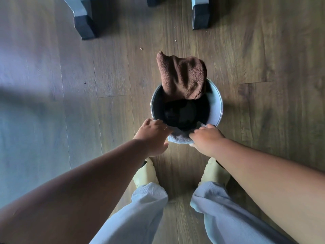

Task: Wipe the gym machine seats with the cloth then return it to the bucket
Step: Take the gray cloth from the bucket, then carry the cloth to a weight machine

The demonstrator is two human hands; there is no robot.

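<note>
Both forearms run up from the near edge toward the bucket (217,103), with grey trouser legs and pale shoes (213,170) just under them. Left hand (153,136) sits at the near-left of the bucket rim, fingers reaching onto the grey cloth (179,139); looks like a loose hold on its left end, but whether it is actually pinching I cannot tell, fingertips are blurred. Right hand (205,140) lies on the right end of the same cloth, fingers curled over it, gripping. Grey cloth is draped over the near rim, part hanging outside toward the person, part dipping into the dark interior. Its long axis runs left-right, along the rim, directly between the two hands, so neither hand has to travel: both are already on it, the right with the firmer contact. Brown cloth (182,78) is a separate item, slung over the far rim, well apart from both hands. Bucket stands on the wood floor (88,67); dark feet of a machine frame (84,27) sit far left and far right, no seat visible. My read: either picking up or dropping off the grey cloth, can't say which from this. Key relation either way is that the cloth straddles the near rim, so lifting is straight up and toward the person, dropping is a short push away.
</note>
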